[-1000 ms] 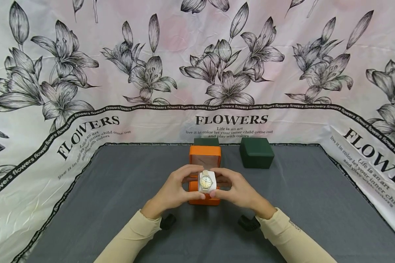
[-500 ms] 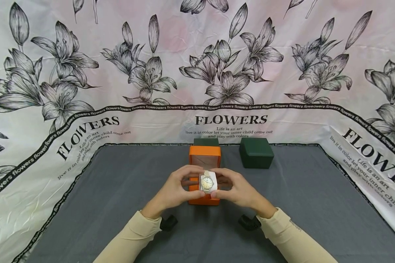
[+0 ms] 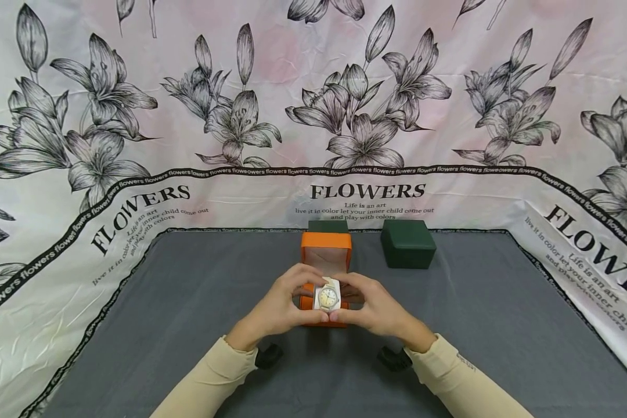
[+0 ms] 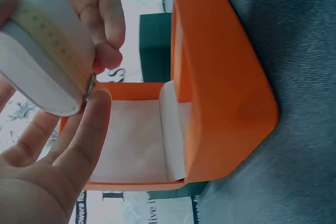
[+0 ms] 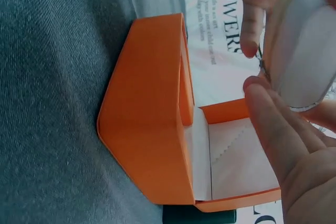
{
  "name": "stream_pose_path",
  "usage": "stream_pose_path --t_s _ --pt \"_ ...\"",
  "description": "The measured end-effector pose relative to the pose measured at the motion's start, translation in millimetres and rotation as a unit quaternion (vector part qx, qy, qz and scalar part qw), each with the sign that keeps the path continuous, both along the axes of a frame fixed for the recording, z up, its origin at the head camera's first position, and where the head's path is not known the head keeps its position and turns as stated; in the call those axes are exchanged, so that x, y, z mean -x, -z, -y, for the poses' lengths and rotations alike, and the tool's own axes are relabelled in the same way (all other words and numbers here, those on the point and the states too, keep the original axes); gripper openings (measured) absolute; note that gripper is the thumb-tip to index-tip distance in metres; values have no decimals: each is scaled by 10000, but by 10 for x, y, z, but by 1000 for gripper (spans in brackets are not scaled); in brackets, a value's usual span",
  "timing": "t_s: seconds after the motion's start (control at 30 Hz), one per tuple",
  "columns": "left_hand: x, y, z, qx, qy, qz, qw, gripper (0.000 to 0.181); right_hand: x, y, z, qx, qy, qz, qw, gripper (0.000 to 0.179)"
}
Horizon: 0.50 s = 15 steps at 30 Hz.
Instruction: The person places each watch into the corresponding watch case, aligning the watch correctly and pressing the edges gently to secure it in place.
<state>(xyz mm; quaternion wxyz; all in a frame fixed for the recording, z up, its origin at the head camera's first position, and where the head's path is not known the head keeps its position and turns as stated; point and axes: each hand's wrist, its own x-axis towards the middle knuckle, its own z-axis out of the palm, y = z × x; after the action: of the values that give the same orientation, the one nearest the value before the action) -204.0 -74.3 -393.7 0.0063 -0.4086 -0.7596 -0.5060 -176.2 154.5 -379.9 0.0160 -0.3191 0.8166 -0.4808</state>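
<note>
A wristwatch (image 3: 328, 297) with a pale round dial and a cream perforated strap (image 4: 50, 38) is wrapped round a white cushion (image 5: 307, 59). My left hand (image 3: 287, 299) and my right hand (image 3: 373, 302) grip this bundle from both sides, thumbs along the near edge and fingers behind. In the wrist views, fingertips of both hands meet at the strap's metal buckle (image 4: 90, 85) on the underside. Just beneath and behind the bundle stands an orange watch box (image 4: 236, 93), its lid (image 3: 326, 240) raised and its pale lining (image 5: 239, 156) showing.
A closed dark green box (image 3: 407, 244) stands at the back right of the grey cloth (image 3: 214, 290). Another green box (image 3: 327, 226) is partly hidden behind the orange lid. A flower-printed curtain (image 3: 271, 197) rises at the table's back edge.
The watch on its cushion has come slightly down toward me. My thumbs have drawn closer together at the near edge. The boxes have stayed in place.
</note>
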Motion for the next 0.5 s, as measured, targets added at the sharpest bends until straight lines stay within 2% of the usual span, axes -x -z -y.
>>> stream_pose_path --t_s 0.17,0.23,0.3,0.37,0.5 --pt "14 -63 67 -300 415 266 9983 52 29 16 -15 300 -117 521 9981 51" --pt "10 -96 93 -268 493 215 9982 53 70 61 -41 458 -228 741 9959 50" --pt "4 -117 108 -98 406 -63 9991 52 98 90 -66 640 -382 911 9930 49" --pt "-4 -129 106 100 253 -478 9985 51 112 105 -85 742 -502 958 9914 48" --pt "-21 -125 72 316 -35 -1197 9923 51 112 108 -91 843 -661 964 9896 50"
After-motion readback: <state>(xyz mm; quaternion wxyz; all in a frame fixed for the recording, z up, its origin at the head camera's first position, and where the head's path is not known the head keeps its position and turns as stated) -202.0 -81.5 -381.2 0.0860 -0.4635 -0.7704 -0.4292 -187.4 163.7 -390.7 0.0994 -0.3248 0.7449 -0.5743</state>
